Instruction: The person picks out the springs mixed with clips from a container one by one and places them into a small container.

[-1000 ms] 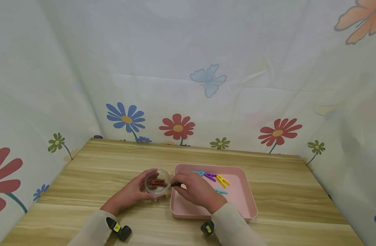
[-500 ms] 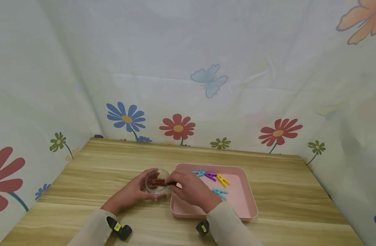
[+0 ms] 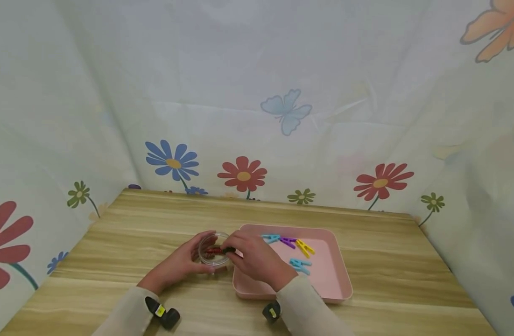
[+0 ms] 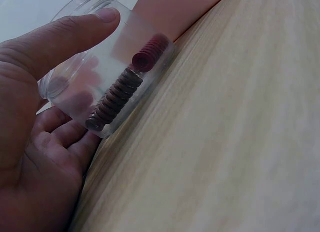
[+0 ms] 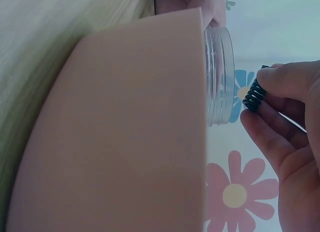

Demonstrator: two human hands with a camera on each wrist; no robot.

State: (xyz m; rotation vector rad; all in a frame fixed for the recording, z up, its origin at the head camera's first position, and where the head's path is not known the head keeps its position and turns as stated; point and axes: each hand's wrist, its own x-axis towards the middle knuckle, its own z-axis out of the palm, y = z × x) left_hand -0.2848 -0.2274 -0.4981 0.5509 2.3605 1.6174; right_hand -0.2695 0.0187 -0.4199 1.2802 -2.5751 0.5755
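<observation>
My left hand (image 3: 190,255) grips a clear plastic jar (image 4: 102,51) by its sides, thumb near the mouth, as the jar stands on the wooden table. Inside the jar lie a brown coil spring (image 4: 114,99) and a red coil spring (image 4: 150,52). Between thumb and fingers, my right hand (image 3: 257,256) pinches a dark green coil spring (image 5: 255,95). In the head view this spring overlaps the right side of the jar's mouth; the right wrist view has it above the open rim.
A pink tray (image 3: 336,275) stands right beside the jar, partly under my right hand. In it lie a purple clothespin (image 3: 288,241), a yellow clothespin (image 3: 305,248) and blue clothespins (image 3: 300,266). A floral curtain (image 3: 198,126) hangs behind the wooden table (image 3: 391,261).
My right hand has moved left with the dark green spring, from the tray's left edge to over the jar's mouth. More of the lower blue clothespins shows. My left hand and the jar stay put.
</observation>
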